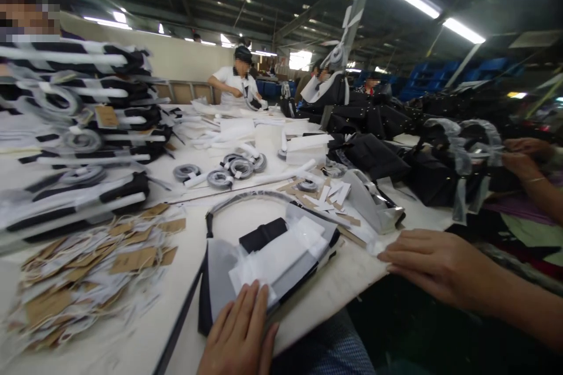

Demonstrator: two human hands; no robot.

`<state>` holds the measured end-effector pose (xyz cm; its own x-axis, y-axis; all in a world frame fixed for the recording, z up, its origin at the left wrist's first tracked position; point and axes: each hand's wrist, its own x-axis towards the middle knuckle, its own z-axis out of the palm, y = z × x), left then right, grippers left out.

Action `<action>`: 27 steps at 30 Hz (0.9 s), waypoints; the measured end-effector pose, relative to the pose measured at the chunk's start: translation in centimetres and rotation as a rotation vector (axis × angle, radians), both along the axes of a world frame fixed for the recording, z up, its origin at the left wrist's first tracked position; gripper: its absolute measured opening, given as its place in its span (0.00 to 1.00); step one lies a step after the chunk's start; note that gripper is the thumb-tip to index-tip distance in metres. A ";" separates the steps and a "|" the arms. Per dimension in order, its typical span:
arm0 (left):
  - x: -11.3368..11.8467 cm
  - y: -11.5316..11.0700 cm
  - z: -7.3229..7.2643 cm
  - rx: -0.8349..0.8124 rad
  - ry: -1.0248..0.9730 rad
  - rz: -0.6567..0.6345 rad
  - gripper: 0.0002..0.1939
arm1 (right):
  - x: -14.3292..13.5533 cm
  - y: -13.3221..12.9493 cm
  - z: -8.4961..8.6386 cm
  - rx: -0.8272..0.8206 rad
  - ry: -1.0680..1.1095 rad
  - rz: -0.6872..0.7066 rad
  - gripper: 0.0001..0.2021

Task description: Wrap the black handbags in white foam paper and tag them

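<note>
In front of me a black handbag [204,299] lies flat on the white table, its wrapped handle [246,194] arching away from me. A grey sheet, a folded black piece [264,234] and a white tissue-like packet [281,252] rest on it. My left hand [241,328] lies on the packet's near end, its fingers stretched out flat. To the right, my right hand [440,269] is at the table edge with fingers pressed together by a small whitish scrap [375,247]; what they grip is unclear. Just beyond stands a grey-wrapped piece [369,202].
Brown paper tags [136,259] with strings are heaped at left, below stacked wrapped bags [79,211]. Coiled grey straps [241,169] and white papers [308,146] lie mid-table. Black bags [373,155] pile up at right, near another person's hands [523,158]. A co-worker [229,79] stands opposite.
</note>
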<state>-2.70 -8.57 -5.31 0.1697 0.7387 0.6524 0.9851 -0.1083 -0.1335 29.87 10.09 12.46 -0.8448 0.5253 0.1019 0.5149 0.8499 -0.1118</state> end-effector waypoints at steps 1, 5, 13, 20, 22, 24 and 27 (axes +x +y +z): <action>0.4 -0.2 0.3 -0.025 -0.038 0.017 0.21 | -2.0 -0.4 0.6 -0.071 -0.037 0.092 0.10; 1.3 -0.5 1.0 -0.076 -0.171 0.057 0.22 | -9.6 -1.1 1.9 -0.396 -0.110 0.383 0.07; 1.9 -0.4 1.6 -0.052 -0.264 0.086 0.22 | -21.5 2.1 -1.5 -0.500 -0.174 0.702 0.14; 2.6 0.4 1.7 0.091 -0.357 0.122 0.26 | -27.5 3.9 -4.1 -0.316 -0.409 0.777 0.12; 2.7 0.6 1.4 0.127 -0.376 0.124 0.26 | -28.6 4.0 -4.6 -0.261 -0.465 0.803 0.12; 2.7 0.8 1.0 0.155 -0.382 0.120 0.26 | -29.5 3.9 -4.9 -0.215 -0.528 0.820 0.12; 2.6 1.0 0.6 0.183 -0.382 0.114 0.26 | -30.6 3.4 -5.2 -0.150 -0.622 0.832 0.12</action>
